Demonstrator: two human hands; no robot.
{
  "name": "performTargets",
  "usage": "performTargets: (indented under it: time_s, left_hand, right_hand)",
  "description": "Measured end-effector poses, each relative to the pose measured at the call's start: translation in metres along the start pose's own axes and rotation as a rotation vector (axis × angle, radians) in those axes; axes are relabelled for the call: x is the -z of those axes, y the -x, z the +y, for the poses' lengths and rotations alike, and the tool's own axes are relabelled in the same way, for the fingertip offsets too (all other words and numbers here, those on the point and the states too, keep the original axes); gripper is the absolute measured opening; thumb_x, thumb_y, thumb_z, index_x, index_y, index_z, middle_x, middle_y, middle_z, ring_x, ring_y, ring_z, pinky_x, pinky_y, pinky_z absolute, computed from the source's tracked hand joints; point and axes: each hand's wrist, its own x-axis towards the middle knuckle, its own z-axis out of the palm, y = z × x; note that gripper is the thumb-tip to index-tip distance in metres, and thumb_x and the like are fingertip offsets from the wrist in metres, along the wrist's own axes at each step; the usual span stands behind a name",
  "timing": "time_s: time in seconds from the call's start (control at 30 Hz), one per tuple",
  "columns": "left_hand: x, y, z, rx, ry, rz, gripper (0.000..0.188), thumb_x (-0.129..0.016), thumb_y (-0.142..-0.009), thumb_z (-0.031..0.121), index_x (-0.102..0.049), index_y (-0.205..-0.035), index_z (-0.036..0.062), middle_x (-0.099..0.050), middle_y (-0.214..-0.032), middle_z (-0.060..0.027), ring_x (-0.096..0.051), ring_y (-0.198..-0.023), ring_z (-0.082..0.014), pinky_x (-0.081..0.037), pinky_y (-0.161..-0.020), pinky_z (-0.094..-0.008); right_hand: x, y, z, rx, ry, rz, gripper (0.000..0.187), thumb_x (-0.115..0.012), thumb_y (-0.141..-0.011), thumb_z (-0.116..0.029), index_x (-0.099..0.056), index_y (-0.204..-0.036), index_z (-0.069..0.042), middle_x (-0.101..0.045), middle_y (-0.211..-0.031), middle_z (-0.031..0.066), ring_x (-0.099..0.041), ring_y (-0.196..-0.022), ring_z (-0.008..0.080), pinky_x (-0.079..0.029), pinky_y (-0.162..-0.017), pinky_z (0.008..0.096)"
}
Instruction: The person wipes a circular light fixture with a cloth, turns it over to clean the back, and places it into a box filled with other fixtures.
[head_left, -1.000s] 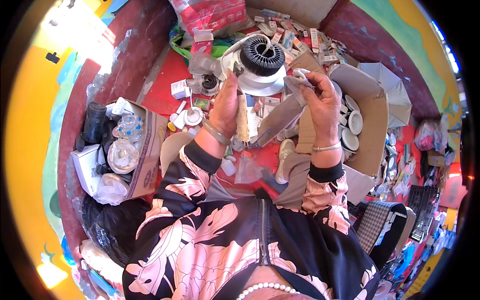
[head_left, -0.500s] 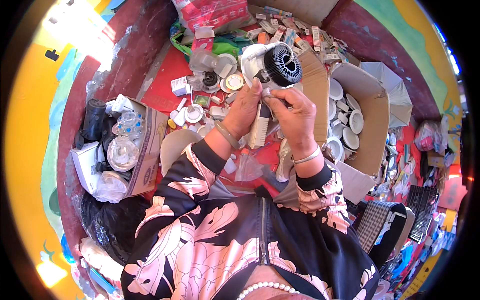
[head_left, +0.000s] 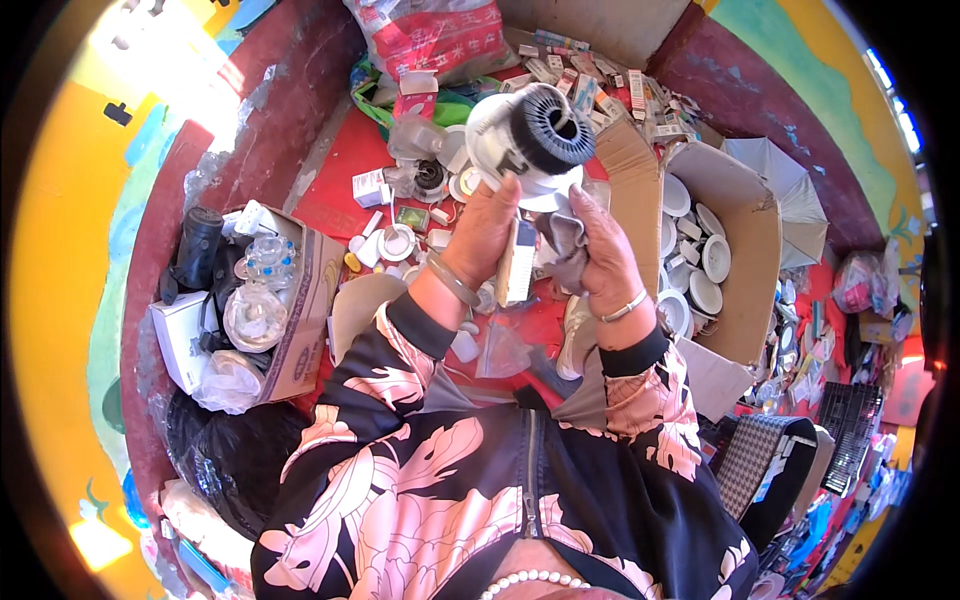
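Note:
In front of me is a white round downlight [head_left: 487, 135] with a black finned heat sink [head_left: 553, 130], tilted with the fins facing right. My left hand [head_left: 487, 225] is closed on its near left edge, thumb up against the white housing. A crumpled grey cloth [head_left: 566, 250] lies in my right hand [head_left: 607, 250], with the thumb up by the lamp's lower rim and the other fingers mostly hidden. Just below my left hand hangs a cream, brush-like block [head_left: 516, 265]; what holds it is hidden.
On the red ground sheet lie loose lamp parts, a white ring light [head_left: 397, 242] and small boxes. An open carton [head_left: 745, 200] of white round lamps stands at right, another carton [head_left: 310, 310] at left. A red and white sack [head_left: 440, 40] sits at the back.
The lamp has tipped and shifted slightly left. My right hand has gone from a pinch near its rim to a looser hold lower down, where the grey cloth now shows.

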Motion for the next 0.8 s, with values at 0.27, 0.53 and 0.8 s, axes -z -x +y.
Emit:
performTargets:
  time_s: [0.27,0.53,0.8]
  left_hand:
    - [-0.008,-0.002,-0.002,-0.006,-0.154,-0.289,0.058,-0.073,-0.075,0.014,-0.045,-0.125,0.0015,-0.054,-0.119,-0.0042,-0.049,-0.108,-0.0121,-0.039,-0.093,-0.0279]
    - [0.004,-0.005,0.026,0.182,0.017,-0.225,0.070,-0.067,-0.072,0.002,-0.034,-0.134,0.0044,-0.062,-0.103,-0.0096,-0.063,-0.078,-0.0139,-0.051,-0.057,-0.0224]
    - [0.002,-0.003,0.017,0.315,0.230,-0.304,0.061,-0.063,-0.082,0.030,-0.039,-0.130,0.0020,-0.057,-0.113,-0.0086,-0.060,-0.096,-0.0174,-0.051,-0.079,-0.0303]
  right_hand:
    - [0.040,-0.016,-0.018,0.253,-0.077,0.077,0.020,-0.050,-0.089,-0.014,-0.058,-0.100,0.000,-0.064,-0.091,0.0085,-0.062,-0.081,0.0178,-0.052,-0.072,0.0315]
    - [0.056,0.000,-0.072,0.222,0.161,-0.028,0.022,-0.049,-0.084,-0.007,-0.061,-0.097,0.007,-0.066,-0.090,0.0104,-0.064,-0.073,0.0162,-0.051,-0.070,0.0266]
    - [0.039,0.015,-0.069,0.048,0.350,-0.043,0.018,-0.053,-0.082,-0.008,-0.063,-0.090,0.004,-0.065,-0.082,0.0078,-0.062,-0.069,0.0129,-0.050,-0.065,0.0233]
